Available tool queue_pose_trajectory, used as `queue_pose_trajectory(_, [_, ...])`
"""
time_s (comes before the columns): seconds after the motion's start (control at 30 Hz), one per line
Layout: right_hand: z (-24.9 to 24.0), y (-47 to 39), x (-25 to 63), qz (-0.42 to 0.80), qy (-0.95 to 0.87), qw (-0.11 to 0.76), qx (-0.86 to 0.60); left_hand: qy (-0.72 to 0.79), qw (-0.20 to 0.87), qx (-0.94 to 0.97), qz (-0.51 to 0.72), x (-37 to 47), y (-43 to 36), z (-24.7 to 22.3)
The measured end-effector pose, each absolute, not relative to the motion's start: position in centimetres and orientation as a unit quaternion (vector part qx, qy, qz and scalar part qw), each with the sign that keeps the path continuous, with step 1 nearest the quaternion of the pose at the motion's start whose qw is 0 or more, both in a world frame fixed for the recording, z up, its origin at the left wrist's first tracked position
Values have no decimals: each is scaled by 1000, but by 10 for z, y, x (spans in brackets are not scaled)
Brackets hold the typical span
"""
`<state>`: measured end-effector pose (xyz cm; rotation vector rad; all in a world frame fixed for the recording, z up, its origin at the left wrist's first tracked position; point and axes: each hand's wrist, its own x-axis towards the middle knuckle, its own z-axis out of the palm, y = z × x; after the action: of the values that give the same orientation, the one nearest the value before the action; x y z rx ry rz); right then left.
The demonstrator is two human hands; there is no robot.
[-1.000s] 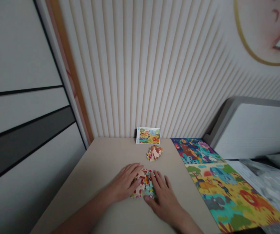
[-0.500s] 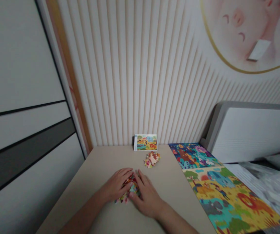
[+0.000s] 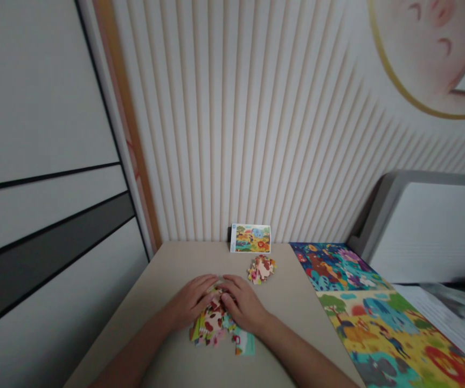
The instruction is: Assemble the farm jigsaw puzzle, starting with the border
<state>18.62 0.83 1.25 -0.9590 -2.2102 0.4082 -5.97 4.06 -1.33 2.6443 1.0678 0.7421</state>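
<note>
A heap of jigsaw puzzle pieces (image 3: 213,322) lies on the beige table (image 3: 175,264), close to me. My left hand (image 3: 192,303) rests on the heap's left side, fingers stretched forward and touching pieces. From the right, my right hand (image 3: 243,306) lies over the heap with its fingers extended. The fingertips of both hands almost meet at the far side, hiding part of the pile. One light teal piece (image 3: 246,343) sticks out below my right hand. A second, smaller cluster of puzzle pieces (image 3: 261,268) sits farther back, apart from my hands.
A small picture card (image 3: 251,238) with animals leans upright at the table's back. Along the right side lie a dark blue picture puzzle (image 3: 333,265) and a yellow animal picture puzzle (image 3: 381,328). A ribbed wall (image 3: 224,134) stands behind; a cabinet (image 3: 50,108) is at left.
My hands have shifted over the heap, and more pieces show on their near side, including the teal one at right. The whole view has turned slightly left.
</note>
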Motion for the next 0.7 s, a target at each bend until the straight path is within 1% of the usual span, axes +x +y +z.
queue_pose_trajectory(0.13, [10,8,191,175,-851,334,-365,337,86,912,219,-61,34,-9])
queue_pose_trajectory(0.37, [16,-11,197,153,-886,246,-362,335,93,921,176,-62,34,-11])
queue_pose_trajectory(0.7, [15,-10,196,139,-890,236,-364,329,110,924,160,-60,30,-1])
